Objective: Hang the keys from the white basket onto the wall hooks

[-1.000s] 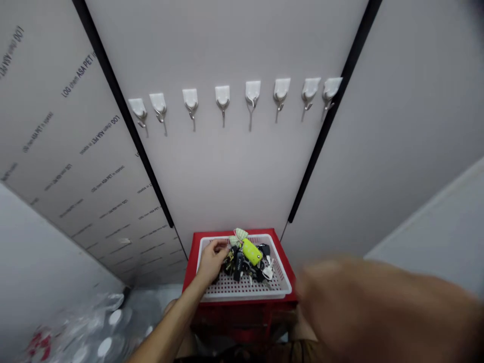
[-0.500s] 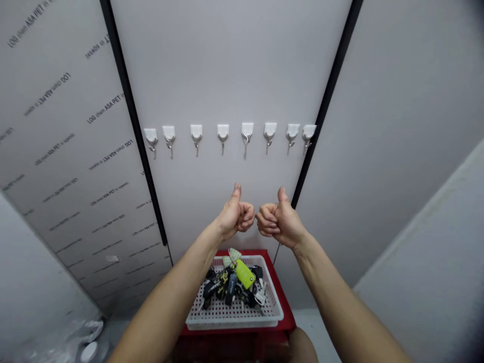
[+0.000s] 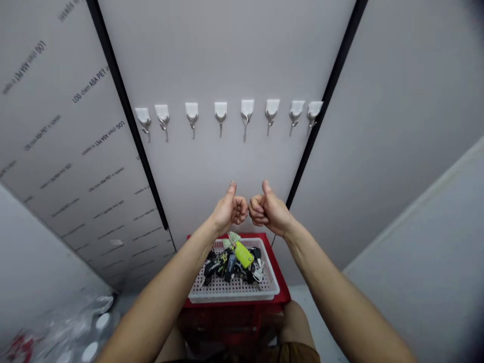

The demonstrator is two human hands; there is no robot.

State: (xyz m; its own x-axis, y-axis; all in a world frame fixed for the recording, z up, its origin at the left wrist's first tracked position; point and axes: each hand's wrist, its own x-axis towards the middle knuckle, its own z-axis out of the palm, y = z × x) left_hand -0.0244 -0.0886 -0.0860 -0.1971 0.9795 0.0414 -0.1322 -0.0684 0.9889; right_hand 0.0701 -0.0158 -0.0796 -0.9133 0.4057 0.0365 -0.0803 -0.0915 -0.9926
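Note:
Side by side in the middle of the view, my left hand (image 3: pixel 230 207) and my right hand (image 3: pixel 269 209) are raised with thumbs up. The fingers of both are curled in, and nothing shows in either one. Their knuckles almost meet. Just below them sits a white perforated plastic basket (image 3: pixel 242 297) holding a pile of keys with dark fobs and straps. On top of the pile lies a bright yellow-green key case (image 3: pixel 244 254), with a pale green checked bow (image 3: pixel 234 237) beside it. The basket rests on a red stool or small table (image 3: pixel 280 275).
Several white adhesive hooks (image 3: pixel 221 111) run in a row across the pale wall panel (image 3: pixel 227 55) above my hands. Black strips (image 3: pixel 124 101) edge that panel. Printed lettering covers the left panel (image 3: pixel 75 151). Bottles in clear plastic wrap (image 3: pixel 75 327) stand at the lower left.
The view has tilted down: the hooks sit higher and more of my legs and the wrapped bottles shows. Both hands have shifted slightly left in view, still with thumbs raised.

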